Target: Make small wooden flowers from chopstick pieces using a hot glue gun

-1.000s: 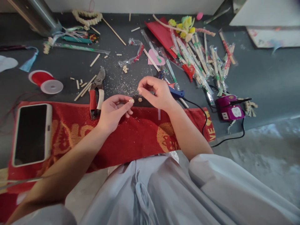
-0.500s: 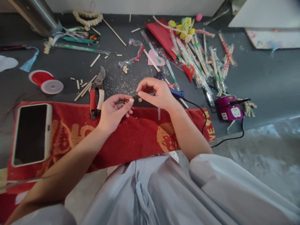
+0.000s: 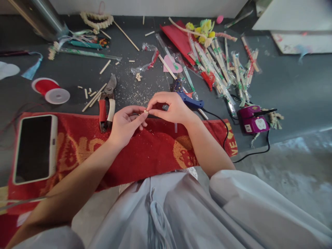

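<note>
My left hand [image 3: 128,124] pinches a small pale wooden piece [image 3: 146,111] between thumb and fingertips, above the near side of the dark table. The thumb and forefinger of my right hand [image 3: 169,107] close on the same piece from the right; the fingertips hide most of it. A blue hot glue gun [image 3: 190,101] lies just behind my right hand, its nozzle end hidden. Pruning shears [image 3: 110,88] with one red and one white handle rest left of my left hand. Beneath both wrists is a red towel [image 3: 145,152] with gold lettering.
Left are a phone [image 3: 33,148], a red thread spool [image 3: 49,90] and cut sticks [image 3: 94,97]. Wrapped chopsticks [image 3: 218,69] pile up at the right, near a purple power socket [image 3: 253,119] with a black cord. Crumbs and a small star-like wooden piece [image 3: 138,76] lie behind my hands.
My right hand has moved left and slightly down, and its fingertips now meet the piece in my left hand. More of the glue gun shows. My left hand has barely moved.
</note>
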`<action>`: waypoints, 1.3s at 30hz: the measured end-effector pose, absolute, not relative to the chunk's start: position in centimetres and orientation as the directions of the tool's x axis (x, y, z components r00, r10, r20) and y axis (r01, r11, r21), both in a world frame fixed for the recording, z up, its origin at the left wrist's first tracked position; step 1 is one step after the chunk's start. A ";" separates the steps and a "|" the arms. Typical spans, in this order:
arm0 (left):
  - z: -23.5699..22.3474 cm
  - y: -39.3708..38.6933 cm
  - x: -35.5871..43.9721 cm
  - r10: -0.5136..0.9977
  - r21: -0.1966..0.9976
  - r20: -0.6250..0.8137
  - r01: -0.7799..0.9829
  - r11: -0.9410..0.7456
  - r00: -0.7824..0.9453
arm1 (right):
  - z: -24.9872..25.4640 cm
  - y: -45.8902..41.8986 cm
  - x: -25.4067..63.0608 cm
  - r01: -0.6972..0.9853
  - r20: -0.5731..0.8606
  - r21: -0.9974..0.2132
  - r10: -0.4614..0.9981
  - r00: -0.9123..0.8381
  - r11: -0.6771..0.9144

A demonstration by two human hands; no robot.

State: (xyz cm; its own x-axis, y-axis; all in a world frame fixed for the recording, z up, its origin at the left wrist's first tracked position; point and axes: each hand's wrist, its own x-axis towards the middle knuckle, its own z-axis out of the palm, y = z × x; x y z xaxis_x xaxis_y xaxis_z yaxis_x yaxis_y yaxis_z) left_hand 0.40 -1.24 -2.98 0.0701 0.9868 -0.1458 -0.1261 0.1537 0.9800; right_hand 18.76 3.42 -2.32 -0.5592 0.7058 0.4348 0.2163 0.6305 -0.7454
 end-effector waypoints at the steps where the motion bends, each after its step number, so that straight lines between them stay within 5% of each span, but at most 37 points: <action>1: -3.0 -1.2 0.4 0.986 0.979 -0.147 -0.130 0.156 0.077 | -2.3 3.4 18.8 0.217 0.440 -0.737 0.698 -0.564 0.640; 9: -2.7 -1.2 0.5 0.978 0.973 -0.186 -0.121 0.197 0.099 | -2.5 3.5 18.9 0.224 0.471 -0.693 0.665 -0.579 0.685; 16: -2.7 -1.2 0.4 0.978 0.977 -0.179 -0.095 0.190 0.109 | -2.1 3.4 19.2 0.278 0.353 -0.767 0.742 -0.570 0.579; 21: -3.2 -1.1 0.2 0.979 0.980 -0.172 -0.085 0.182 0.109 | -2.5 3.8 19.9 0.258 0.225 -0.904 0.891 -0.393 0.342; 28: -3.1 -1.1 0.3 0.980 0.979 -0.170 -0.091 0.180 0.106 | -3.3 4.7 20.3 0.144 0.272 -0.947 0.955 -0.116 0.287; 33: -3.1 -1.1 0.3 0.979 0.980 -0.173 -0.084 0.182 0.104 | -3.1 5.1 20.6 0.073 0.220 -0.970 0.965 -0.142 0.232; 39: -3.2 -1.1 0.3 0.979 0.978 -0.175 -0.097 0.185 0.101 | -3.6 5.6 20.6 0.182 0.227 -0.949 0.958 -0.176 0.258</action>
